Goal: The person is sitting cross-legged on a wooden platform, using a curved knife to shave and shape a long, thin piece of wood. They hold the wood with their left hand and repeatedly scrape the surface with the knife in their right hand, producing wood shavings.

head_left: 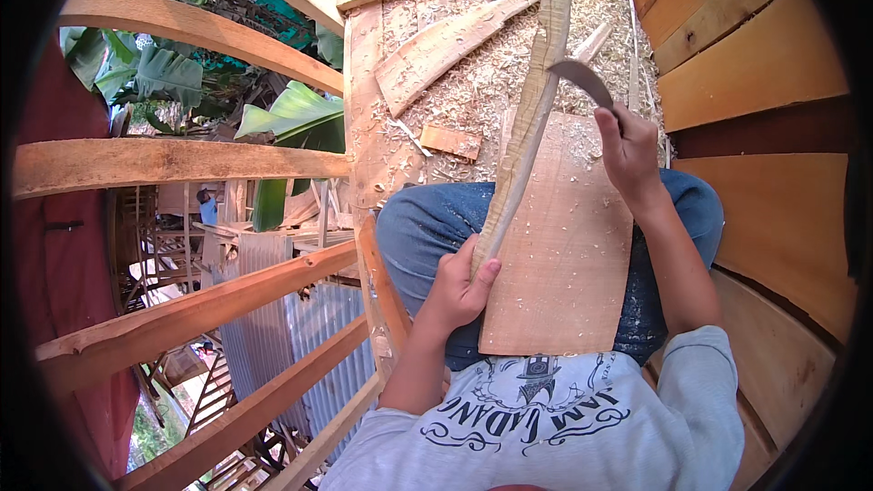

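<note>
In the head view, sits on a wooden floor [362, 132] strewn with pale shavings [455, 95] toward its far edge. Has open timber ribs [182, 162] past the left edge, with green leaves [164, 73] and corrugated sheets [318, 336] beyond, and a plank wall [764, 205] along the right edge.

Bends both arms, left hand [462, 286] lower, right hand [629, 147] farther forward. Closes the left around the near end of a wooden strip [523, 150], slanting past the floor's far edge; closes the right around a curved knife [589, 84], tip at the strip's right side.

Counted: two hands, one strip, one knife, one flat board [564, 245] over the lap; on the floor, one broad plank [446, 50] toward the far-left corner, one small block [452, 140] nearer the left edge
</note>
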### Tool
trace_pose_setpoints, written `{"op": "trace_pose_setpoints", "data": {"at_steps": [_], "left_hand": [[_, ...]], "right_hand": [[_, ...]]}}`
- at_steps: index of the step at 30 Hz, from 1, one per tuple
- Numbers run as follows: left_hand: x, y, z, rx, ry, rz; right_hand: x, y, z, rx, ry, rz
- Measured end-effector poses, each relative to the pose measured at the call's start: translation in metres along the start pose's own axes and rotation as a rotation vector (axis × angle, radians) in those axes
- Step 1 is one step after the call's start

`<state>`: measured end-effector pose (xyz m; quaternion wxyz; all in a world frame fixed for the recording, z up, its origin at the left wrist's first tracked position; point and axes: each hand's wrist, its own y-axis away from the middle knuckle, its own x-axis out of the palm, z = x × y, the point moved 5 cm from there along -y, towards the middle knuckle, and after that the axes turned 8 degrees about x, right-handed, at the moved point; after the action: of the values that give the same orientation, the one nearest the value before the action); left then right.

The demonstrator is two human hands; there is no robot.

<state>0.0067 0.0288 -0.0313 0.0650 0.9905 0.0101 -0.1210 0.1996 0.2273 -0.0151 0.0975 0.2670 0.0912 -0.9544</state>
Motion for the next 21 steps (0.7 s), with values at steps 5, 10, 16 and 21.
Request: {"op": "trace_pose_setpoints", "data": {"at_steps": [5, 10, 16, 21], "left_hand": [[0.001, -0.001, 0.004, -0.006, 0.111, 0.013], [-0.001, 0.009, 0.006, -0.011, 0.237, -0.016], [0.003, 0.001, 0.001, -0.036, 0.123, -0.005], [0.004, 0.003, 0.003, 0.050, -0.025, -0.051]], "right_hand": [[0.019, 0.030, 0.021, -0.322, 0.189, 0.161], [-0.021, 0.007, -0.041, 0.213, -0.026, -0.009], [-0.010, 0.040, 0.002, -0.054, 0.098, 0.085], [0.015, 0.051, 0.031, -0.246, 0.282, 0.040]]}}
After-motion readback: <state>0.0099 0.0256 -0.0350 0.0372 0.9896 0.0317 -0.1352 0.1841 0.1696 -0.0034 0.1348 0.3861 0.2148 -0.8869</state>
